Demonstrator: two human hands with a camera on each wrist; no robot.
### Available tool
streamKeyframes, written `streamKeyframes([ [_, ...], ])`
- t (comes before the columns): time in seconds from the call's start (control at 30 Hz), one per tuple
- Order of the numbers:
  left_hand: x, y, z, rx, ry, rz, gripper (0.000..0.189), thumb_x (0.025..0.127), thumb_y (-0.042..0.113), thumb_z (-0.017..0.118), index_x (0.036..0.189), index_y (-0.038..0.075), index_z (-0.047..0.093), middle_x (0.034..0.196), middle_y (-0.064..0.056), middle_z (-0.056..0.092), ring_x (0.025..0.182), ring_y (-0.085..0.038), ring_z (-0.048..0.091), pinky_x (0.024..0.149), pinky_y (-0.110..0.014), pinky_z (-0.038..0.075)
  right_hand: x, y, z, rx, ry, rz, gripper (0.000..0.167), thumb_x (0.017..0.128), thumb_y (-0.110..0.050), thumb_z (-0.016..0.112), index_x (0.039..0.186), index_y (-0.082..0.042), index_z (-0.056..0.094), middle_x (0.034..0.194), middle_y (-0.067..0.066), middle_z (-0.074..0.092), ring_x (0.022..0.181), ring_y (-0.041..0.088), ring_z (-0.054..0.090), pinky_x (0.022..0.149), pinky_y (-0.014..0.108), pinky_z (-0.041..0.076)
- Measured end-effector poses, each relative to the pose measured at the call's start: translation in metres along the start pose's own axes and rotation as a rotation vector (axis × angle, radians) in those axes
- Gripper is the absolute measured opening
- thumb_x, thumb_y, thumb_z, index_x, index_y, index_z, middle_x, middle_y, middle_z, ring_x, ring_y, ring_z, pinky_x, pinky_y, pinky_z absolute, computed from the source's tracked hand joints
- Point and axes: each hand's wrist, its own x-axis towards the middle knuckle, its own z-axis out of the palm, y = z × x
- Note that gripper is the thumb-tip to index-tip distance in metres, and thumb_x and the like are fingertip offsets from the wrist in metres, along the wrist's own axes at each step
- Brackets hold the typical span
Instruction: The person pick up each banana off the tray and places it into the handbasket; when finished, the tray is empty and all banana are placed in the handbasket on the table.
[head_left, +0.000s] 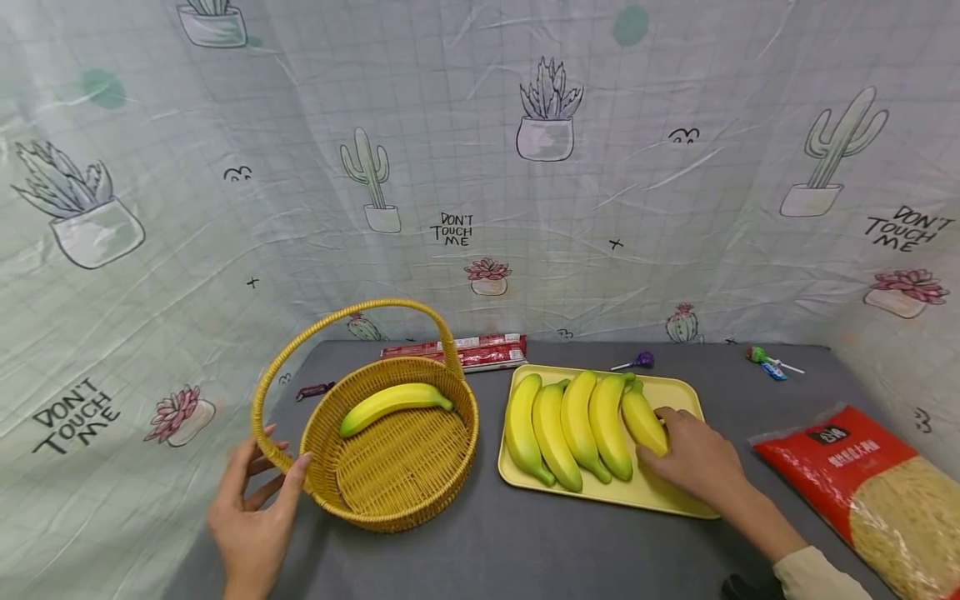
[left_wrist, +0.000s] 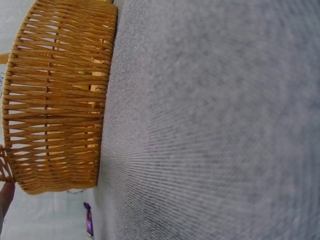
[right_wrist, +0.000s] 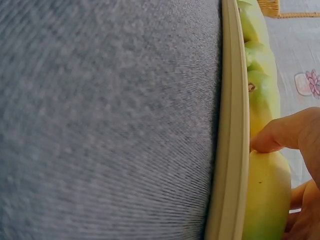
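Observation:
A yellow wicker basket (head_left: 405, 512) with a tall hoop handle stands on the left, with one banana (head_left: 393, 406) lying inside. My left hand (head_left: 255, 517) holds the foot of the handle, thumb on one side and fingers on the other. In the left wrist view only a fingertip (left_wrist: 7, 192) shows, at the basket's side (left_wrist: 57, 100). Several bananas lie side by side on a yellow tray (head_left: 675, 506). My right hand (head_left: 693, 458) grips the rightmost banana (head_left: 643, 421), still on the tray. The right wrist view shows the thumb (right_wrist: 270, 140) pressed against that banana (right_wrist: 267, 195).
Red-and-white packets (head_left: 487, 354) lie behind the basket, and a small dark-wrapped sweet (head_left: 315, 391) is to its left. A purple lollipop (head_left: 643, 360) lies behind the tray, a green one (head_left: 756, 355) farther right. A red noodle bag (head_left: 847, 467) lies at the right. Patterned cloth (head_left: 480, 167) hangs behind.

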Motion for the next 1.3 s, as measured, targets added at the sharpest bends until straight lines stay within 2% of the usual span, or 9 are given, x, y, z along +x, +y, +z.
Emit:
streamKeyframes([
  [0.1,0.000,0.008,0.002,0.007,0.011,-0.008,0.064,0.086,-0.009,0.085,0.143,0.013,0.068,0.114,-0.011,0.068,0.097,-0.021,0.069,0.074,-0.014,0.059,0.001,0.001,-0.002,0.020,0.006,0.005,0.072,0.089,-0.043,0.078,0.134,0.010,0.060,0.110,0.021,0.068,0.083,0.031,0.064,0.060,0.053,0.056],
  [0.3,0.000,0.032,0.002,0.007,0.017,-0.016,0.059,0.087,-0.010,0.083,0.142,0.009,0.068,0.111,-0.013,0.068,0.095,-0.020,0.068,0.075,-0.013,0.059,0.000,0.000,-0.010,0.047,0.040,-0.010,0.069,0.088,-0.039,0.079,0.133,0.011,0.060,0.108,0.020,0.069,0.080,0.028,0.063,0.058,0.049,0.055],
  [0.43,0.001,0.038,0.002,0.001,0.018,-0.006,0.059,0.087,-0.011,0.083,0.141,0.008,0.068,0.111,-0.014,0.067,0.095,-0.017,0.068,0.076,-0.013,0.058,0.000,-0.003,-0.017,0.052,0.081,-0.034,0.068,0.089,-0.039,0.080,0.133,0.010,0.061,0.106,0.020,0.070,0.076,0.026,0.061,0.055,0.046,0.053],
  [0.7,0.001,0.035,0.002,0.007,0.010,-0.017,0.060,0.088,-0.010,0.083,0.142,0.010,0.068,0.112,-0.013,0.068,0.096,-0.020,0.068,0.076,-0.014,0.059,0.001,-0.022,-0.028,0.081,0.128,-0.061,0.067,0.090,-0.039,0.081,0.138,0.004,0.062,0.112,0.016,0.071,0.077,0.023,0.063,0.055,0.040,0.053],
  [0.97,-0.002,0.008,0.001,0.019,0.006,-0.055,0.064,0.086,-0.007,0.086,0.143,0.015,0.067,0.114,-0.007,0.068,0.098,-0.019,0.068,0.075,-0.014,0.059,0.003,-0.044,-0.036,0.116,0.132,-0.105,0.069,0.089,-0.039,0.081,0.141,0.001,0.062,0.121,0.017,0.071,0.089,0.025,0.068,0.061,0.041,0.058],
  [1.13,-0.002,0.003,0.000,0.007,0.006,-0.051,0.065,0.086,-0.005,0.087,0.144,0.017,0.067,0.115,-0.006,0.069,0.099,-0.023,0.068,0.075,-0.014,0.059,0.004,-0.057,-0.039,0.157,0.163,-0.157,0.062,0.088,-0.037,0.081,0.139,-0.003,0.065,0.117,0.011,0.071,0.091,0.024,0.069,0.063,0.039,0.058],
  [1.3,-0.002,0.004,0.001,0.004,0.008,-0.051,0.066,0.086,-0.006,0.087,0.144,0.017,0.067,0.115,-0.006,0.069,0.099,-0.023,0.068,0.075,-0.014,0.059,0.005,-0.071,-0.044,0.195,0.173,-0.214,0.061,0.090,-0.037,0.082,0.137,-0.002,0.065,0.113,0.009,0.071,0.090,0.024,0.069,0.066,0.040,0.058],
])
